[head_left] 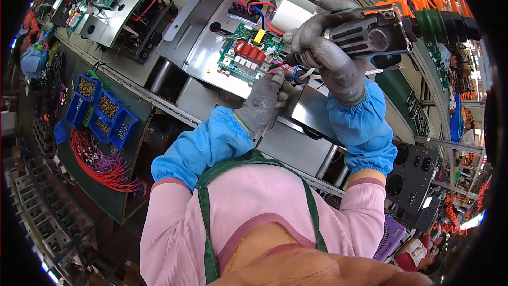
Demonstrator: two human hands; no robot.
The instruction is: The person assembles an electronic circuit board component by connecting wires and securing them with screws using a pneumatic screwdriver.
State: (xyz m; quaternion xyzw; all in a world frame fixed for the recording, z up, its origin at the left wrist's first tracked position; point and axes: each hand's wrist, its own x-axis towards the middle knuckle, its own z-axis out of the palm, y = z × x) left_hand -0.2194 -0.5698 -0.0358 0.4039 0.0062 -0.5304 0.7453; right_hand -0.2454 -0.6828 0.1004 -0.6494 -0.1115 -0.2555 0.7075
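Note:
My right hand (344, 71), in a grey glove, is wrapped round a dark air screwdriver (365, 37). The screwdriver lies nearly level, its bit pointing left at the right edge of a green circuit board (248, 50). Red and white components and a yellow one stand on that board. It sits on the metal plate of an open grey chassis (206, 55). Close to the bit tip, my left hand (264, 98), also gloved, has its fingers pinched together at the board's near right corner. Whatever lies between those fingertips is too small to make out.
An orange coiled hose (423, 2) runs from the screwdriver to the upper right. Left of me, blue bins (108, 108) hold screws beside a bundle of red wires (95, 167). Another open chassis (103, 24) stands at far left. A white block (288, 13) sits behind the board.

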